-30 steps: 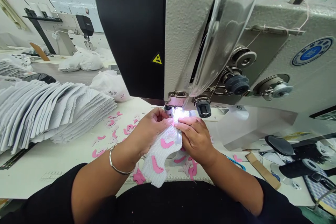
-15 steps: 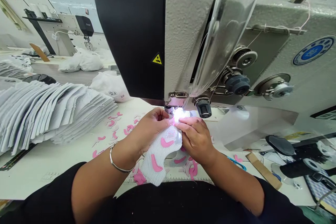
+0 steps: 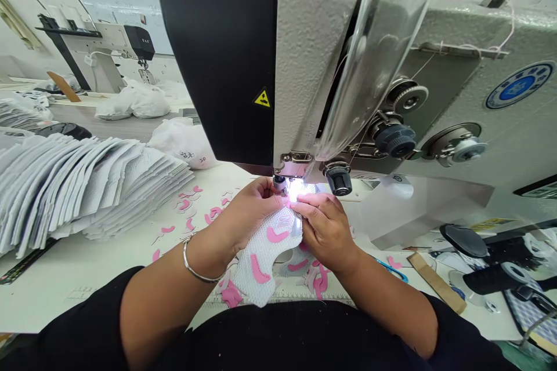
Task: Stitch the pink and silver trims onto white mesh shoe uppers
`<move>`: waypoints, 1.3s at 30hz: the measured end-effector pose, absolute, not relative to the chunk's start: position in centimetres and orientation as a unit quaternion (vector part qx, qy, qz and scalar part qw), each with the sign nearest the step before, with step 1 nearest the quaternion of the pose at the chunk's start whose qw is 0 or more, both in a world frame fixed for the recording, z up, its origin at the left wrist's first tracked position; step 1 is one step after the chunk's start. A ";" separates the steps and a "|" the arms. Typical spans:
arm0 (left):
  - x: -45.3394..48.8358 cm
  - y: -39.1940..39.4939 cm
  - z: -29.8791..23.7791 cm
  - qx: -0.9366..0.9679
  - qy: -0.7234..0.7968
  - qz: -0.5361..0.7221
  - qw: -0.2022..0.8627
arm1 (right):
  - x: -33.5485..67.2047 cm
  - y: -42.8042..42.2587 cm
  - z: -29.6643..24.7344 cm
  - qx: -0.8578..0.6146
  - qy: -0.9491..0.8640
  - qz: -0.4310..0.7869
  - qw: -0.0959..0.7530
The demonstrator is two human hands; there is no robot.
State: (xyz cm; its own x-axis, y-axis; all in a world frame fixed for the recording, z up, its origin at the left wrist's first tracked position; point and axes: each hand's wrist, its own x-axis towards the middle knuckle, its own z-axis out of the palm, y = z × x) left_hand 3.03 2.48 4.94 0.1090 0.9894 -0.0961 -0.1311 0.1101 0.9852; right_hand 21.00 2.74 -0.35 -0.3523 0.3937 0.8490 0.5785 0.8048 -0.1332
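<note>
A white mesh piece with pink curved patches lies under the lit needle area of a grey sewing machine. My left hand, with a silver bangle on its wrist, pinches the piece's upper left edge next to the needle. My right hand presses and grips its right edge, fingers curled together. The fingertips of both hands almost meet at the presser foot.
A tall fanned stack of white mesh pieces lies at the left. Loose pink patches are scattered on the white table. White bags sit behind. At the right are blue-handled snips, black parts and bobbins.
The mesh piece has crept slightly toward the needle between the hands. Both hands stay in nearly the same place.
</note>
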 end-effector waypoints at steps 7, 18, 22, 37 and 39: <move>3.1 2.6 5.0 0.463 0.464 0.477 0.586 | 20.9 2.7 -0.2 -0.298 -0.816 -0.100 0.486; 2.8 3.1 4.7 0.470 0.445 0.470 0.600 | 20.9 2.9 0.0 -0.306 -0.813 -0.098 0.485; 2.9 3.0 4.8 0.464 0.439 0.481 0.602 | 20.9 2.8 -0.1 -0.310 -0.812 -0.097 0.485; 2.2 2.4 4.2 0.431 0.420 0.490 0.630 | 21.0 2.6 0.6 -0.314 -0.824 -0.095 0.463; 1.8 2.0 4.1 0.417 0.411 0.478 0.655 | 21.0 2.5 0.8 -0.327 -0.827 -0.095 0.448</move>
